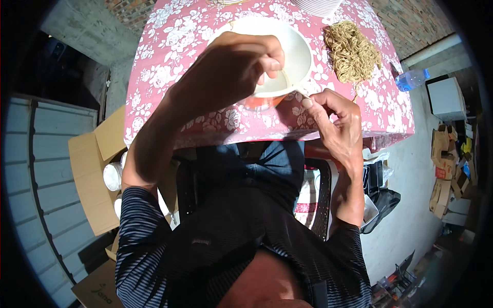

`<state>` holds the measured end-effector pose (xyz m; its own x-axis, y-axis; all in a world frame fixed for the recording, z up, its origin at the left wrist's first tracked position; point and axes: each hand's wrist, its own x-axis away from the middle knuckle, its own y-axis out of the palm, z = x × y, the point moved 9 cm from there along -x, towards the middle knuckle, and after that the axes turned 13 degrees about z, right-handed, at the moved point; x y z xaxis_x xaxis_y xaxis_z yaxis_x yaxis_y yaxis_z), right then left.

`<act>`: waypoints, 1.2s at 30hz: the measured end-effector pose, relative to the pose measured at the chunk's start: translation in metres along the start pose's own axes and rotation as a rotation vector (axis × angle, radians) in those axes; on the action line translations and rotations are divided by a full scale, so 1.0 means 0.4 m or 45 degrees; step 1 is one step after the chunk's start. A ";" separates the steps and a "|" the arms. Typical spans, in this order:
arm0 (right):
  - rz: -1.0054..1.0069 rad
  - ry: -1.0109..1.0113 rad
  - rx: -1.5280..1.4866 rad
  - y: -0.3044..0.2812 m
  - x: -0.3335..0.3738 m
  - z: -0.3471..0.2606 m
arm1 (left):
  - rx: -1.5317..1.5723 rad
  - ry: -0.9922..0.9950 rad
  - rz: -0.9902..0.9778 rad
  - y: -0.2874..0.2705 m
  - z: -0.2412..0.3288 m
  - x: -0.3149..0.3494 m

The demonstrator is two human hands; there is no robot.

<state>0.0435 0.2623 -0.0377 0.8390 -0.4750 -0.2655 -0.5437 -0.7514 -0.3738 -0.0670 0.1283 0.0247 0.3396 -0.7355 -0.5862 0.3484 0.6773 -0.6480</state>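
Observation:
A white bowl [299, 56] with an orange-red pattern on its outer side stands on the table near the front edge. My left hand [251, 54] is over the bowl, thumb and fingers pinched together on a thin tan cord [286, 78] that curves down at the near rim. Just right of that rim, my right hand [336, 118] pinches the cord between thumb and forefinger. Farther right lies a loose, tangled heap of tan cord [352, 51], with a strand trailing from it toward my right hand. My left hand and forearm hide part of the bowl.
A pink tablecloth with white flowers [169, 72] covers the table. Stacked white dishes [318, 5] stand at the far edge. A plastic bottle [412, 80] lies at the right edge. An open cardboard box [92, 174] with white containers is at my left; cartons [444, 169] lie at the right.

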 end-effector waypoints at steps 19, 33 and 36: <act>-0.017 -0.818 0.340 -0.021 0.037 -0.229 | 0.548 -0.482 -0.047 0.053 0.003 0.040; 0.048 -0.909 0.136 -0.012 -0.029 -0.237 | 0.801 -0.650 -0.425 0.078 -0.039 0.046; 0.013 -0.840 0.181 0.000 -0.014 -0.234 | 0.830 -0.698 -0.400 0.066 -0.060 0.045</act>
<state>0.0407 0.2222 0.0468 0.6694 -0.0688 -0.7397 -0.5871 -0.6593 -0.4698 -0.0725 0.1325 -0.0147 0.4556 -0.8901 -0.0076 0.8639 0.4443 -0.2372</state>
